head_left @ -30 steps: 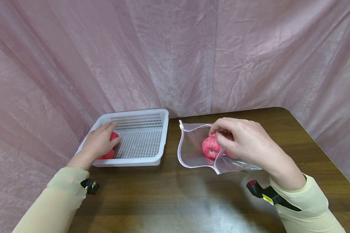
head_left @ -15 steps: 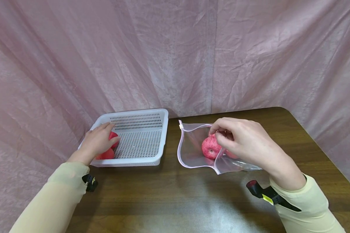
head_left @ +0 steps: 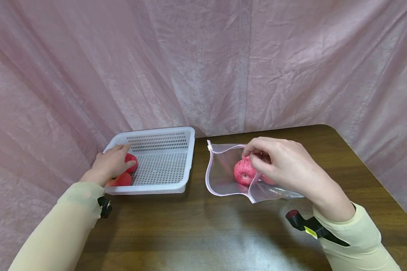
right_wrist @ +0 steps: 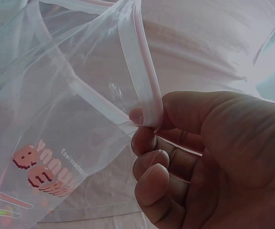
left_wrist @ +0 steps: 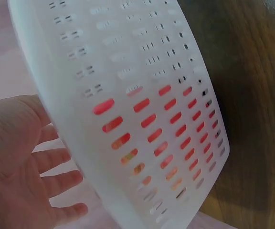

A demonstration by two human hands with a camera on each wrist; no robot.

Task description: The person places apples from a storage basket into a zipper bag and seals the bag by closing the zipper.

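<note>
A white slotted basket (head_left: 162, 165) stands at the table's back left with two red apples (head_left: 123, 179) in its left end. My left hand (head_left: 122, 155) reaches over the basket's left rim and lies on the upper apple (head_left: 133, 159). In the left wrist view its fingers (left_wrist: 56, 160) are straight and spread beside the basket wall (left_wrist: 142, 71). A clear zip bag (head_left: 222, 177) lies to the right with a pink-red apple (head_left: 243, 173) inside. My right hand (head_left: 252, 155) pinches the bag's pink rim (right_wrist: 137, 62) and holds its mouth up; the pinch (right_wrist: 144, 121) shows in the right wrist view.
The dark wooden table (head_left: 190, 226) has a rounded far right corner. A pink cloth backdrop (head_left: 224, 67) hangs close behind it and drapes down the left side. The bag carries a red print (right_wrist: 42, 171).
My left hand has drawn back a little to the left over the basket's rim. The right hand, the bag and the apples have stayed where they were.
</note>
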